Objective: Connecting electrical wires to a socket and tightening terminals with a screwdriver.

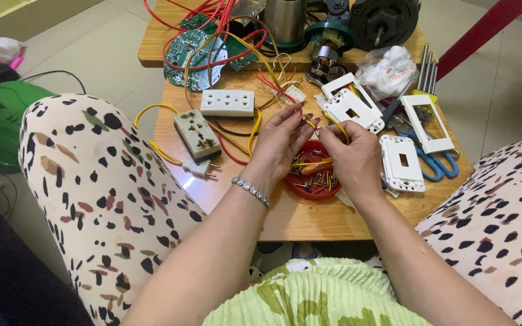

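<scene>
My left hand (279, 145) and my right hand (351, 158) meet over a small wooden table (297, 220). Both pinch a thin yellow wire (338, 125) that loops between the fingertips. Just below the hands sits a round red dish (312, 181) with several screws and small wire bits in it. A silver bracelet (251, 191) circles my left wrist.
Two beige socket strips (227, 102) (197, 134) with yellow and red wires lie to the left. White switch plates (401, 162) (353, 107), blue scissors (439, 164), screwdrivers and a plastic bag (388, 71) crowd the right. Green circuit boards (190, 55) and motor parts (382, 21) sit behind. My knees flank the table.
</scene>
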